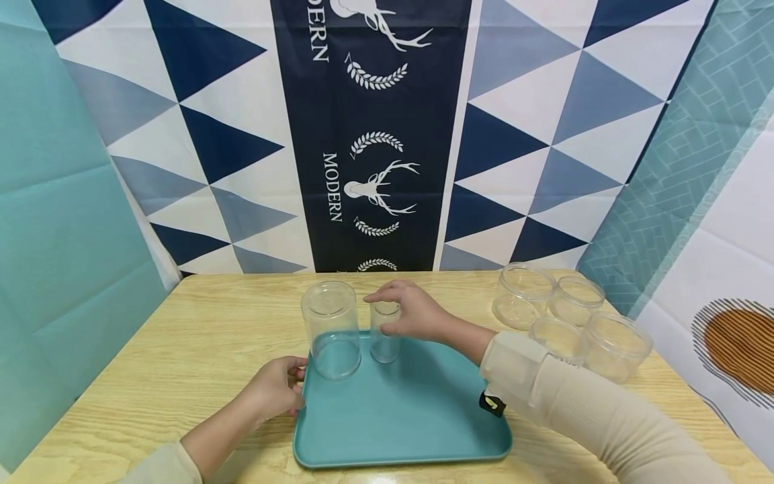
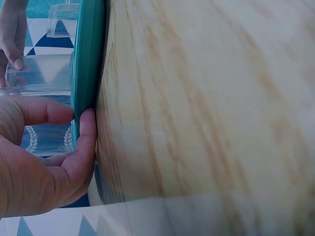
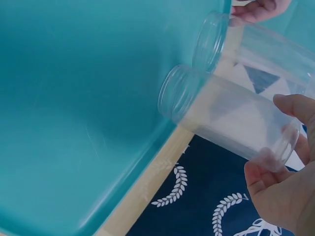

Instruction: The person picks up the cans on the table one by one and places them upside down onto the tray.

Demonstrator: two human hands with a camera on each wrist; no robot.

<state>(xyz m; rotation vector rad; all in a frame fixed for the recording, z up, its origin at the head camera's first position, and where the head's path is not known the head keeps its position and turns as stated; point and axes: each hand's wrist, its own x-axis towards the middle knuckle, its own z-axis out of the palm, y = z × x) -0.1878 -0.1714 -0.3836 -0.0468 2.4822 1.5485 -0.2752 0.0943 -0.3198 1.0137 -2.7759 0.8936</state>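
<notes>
A teal tray point(image 1: 417, 423) lies on the wooden table. My left hand point(image 1: 275, 390) grips its left edge, the rim between thumb and fingers point(image 2: 86, 132) in the left wrist view. Toward the tray's back left corner stands a wide, tall clear jar point(image 1: 331, 336), mouth down. Right beside it is a narrower clear jar point(image 3: 231, 115), also with its threaded mouth toward the tray. My right hand point(image 1: 417, 312) holds this narrow jar near its upper end, thumb on one side and fingers on the other.
Several short clear jars point(image 1: 523, 296) stand grouped at the table's back right, beyond my right forearm. A patterned cloth point(image 1: 375, 134) hangs behind the table point(image 1: 199, 336). Fabric also hangs along the left and right sides.
</notes>
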